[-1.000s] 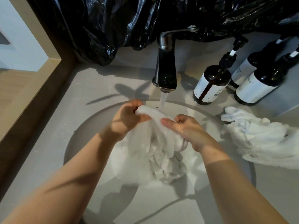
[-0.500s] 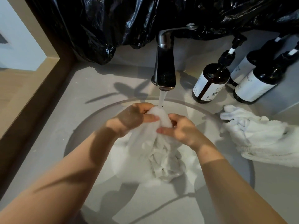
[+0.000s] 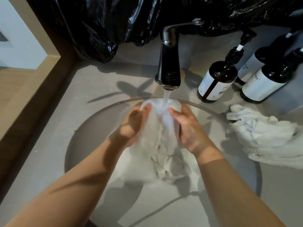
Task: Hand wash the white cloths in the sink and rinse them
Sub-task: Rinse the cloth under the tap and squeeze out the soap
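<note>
A wet white cloth (image 3: pixel 161 145) hangs bunched over the round grey sink (image 3: pixel 78 145), its top right under the running water from the dark tap (image 3: pixel 168 69). My left hand (image 3: pixel 132 125) grips the cloth's left side, fingers curled round it. My right hand (image 3: pixel 188 128) holds the cloth's right side, thumb pressed into the fabric. The cloth's lower end lies crumpled in the basin. A second white cloth (image 3: pixel 265 136) lies heaped on the counter to the right of the sink.
Three dark pump bottles with white labels (image 3: pixel 216 82) stand at the back right beside the tap. Black plastic sheeting (image 3: pixel 114 22) covers the wall behind. A wooden ledge (image 3: pixel 29 89) borders the counter on the left.
Both hands have lifted the cloth up and toward the tap. Its top now sits directly under the water stream, and the hands have come closer together on it.
</note>
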Demonstrator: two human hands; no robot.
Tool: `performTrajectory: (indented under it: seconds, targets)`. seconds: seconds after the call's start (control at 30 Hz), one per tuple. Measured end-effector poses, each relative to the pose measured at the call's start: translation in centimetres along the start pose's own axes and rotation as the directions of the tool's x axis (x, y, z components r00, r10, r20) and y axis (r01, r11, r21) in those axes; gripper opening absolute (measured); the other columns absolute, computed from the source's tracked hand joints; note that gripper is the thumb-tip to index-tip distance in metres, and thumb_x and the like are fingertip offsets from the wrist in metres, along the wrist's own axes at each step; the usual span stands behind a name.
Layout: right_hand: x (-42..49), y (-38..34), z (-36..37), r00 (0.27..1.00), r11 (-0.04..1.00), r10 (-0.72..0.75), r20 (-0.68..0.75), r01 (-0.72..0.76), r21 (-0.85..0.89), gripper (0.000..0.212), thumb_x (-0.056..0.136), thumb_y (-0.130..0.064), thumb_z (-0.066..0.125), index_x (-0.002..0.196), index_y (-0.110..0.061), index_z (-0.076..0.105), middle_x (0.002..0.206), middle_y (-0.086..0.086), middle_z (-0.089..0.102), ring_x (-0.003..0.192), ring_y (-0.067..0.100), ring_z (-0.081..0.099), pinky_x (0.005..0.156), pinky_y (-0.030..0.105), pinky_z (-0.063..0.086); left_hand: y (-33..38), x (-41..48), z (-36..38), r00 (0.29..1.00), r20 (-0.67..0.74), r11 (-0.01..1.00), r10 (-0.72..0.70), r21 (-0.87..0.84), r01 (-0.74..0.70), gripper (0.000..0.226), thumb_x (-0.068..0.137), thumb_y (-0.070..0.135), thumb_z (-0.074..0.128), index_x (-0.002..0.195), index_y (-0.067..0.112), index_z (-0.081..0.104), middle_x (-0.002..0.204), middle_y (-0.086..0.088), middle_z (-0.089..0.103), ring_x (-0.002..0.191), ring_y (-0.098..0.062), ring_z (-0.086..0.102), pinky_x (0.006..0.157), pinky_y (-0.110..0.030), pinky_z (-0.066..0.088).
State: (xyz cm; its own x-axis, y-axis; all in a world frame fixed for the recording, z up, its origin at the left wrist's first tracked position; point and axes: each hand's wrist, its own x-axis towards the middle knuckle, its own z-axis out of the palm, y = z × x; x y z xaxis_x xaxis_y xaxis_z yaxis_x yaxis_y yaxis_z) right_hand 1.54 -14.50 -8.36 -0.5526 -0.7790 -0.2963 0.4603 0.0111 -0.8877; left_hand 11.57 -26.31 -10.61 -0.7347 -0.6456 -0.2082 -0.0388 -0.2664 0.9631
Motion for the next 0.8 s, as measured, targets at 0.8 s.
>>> performTrajectory:
  seconds: [0.8]
  targets:
    - [1.5, 0.2, -0.4, 0.902, 0.817, 0.007, -0.432, -0.254, -0.517, 0.035, 0.079, -0.034, 0.074, 0.097, -0.015, 0.051, 0.09, 0.002, 0.059, 0.076, 0.02, 0.06, 0.063, 0.029, 0.05, -1.0, 0.5, -0.1, 0.897, 0.11, 0.844, -0.428, -0.307, 0.44, 0.051, 0.093, 0.052, 0.045, 0.116, 0.008, 0.06, 0.11, -0.015, 0.068, 0.103, -0.03, 0.063, 0.094, -0.04, 0.047]
